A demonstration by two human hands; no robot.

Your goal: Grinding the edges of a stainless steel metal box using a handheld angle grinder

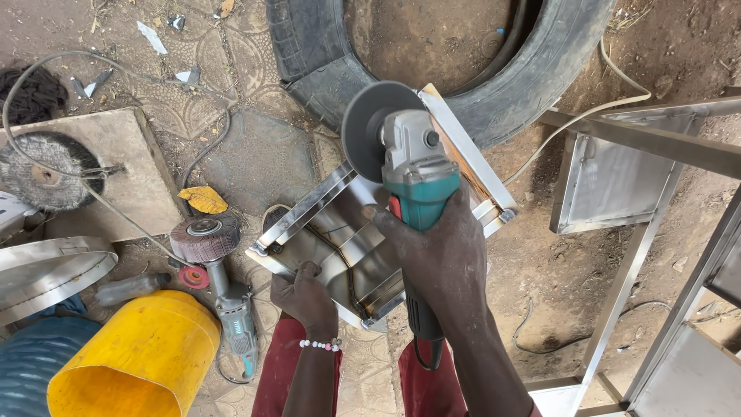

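Note:
My right hand (444, 259) grips a teal and grey angle grinder (413, 174) by its body, held up with its grey disc (370, 127) facing away from me, above a shiny square steel frame (309, 205). My left hand (305, 297), with a bead bracelet at the wrist, rests closed on the near edge of that frame and steadies it. The frame leans tilted over the dirt ground, its far corner against a black tyre (324, 69).
A second grinder with a flap wheel (208, 239) lies left of the frame, by a yellow bucket (135, 359) and a blue container (31, 363). A wire wheel (42, 170) sits on a board. Steel frames and panels (617, 181) stand at right. Cables cross the ground.

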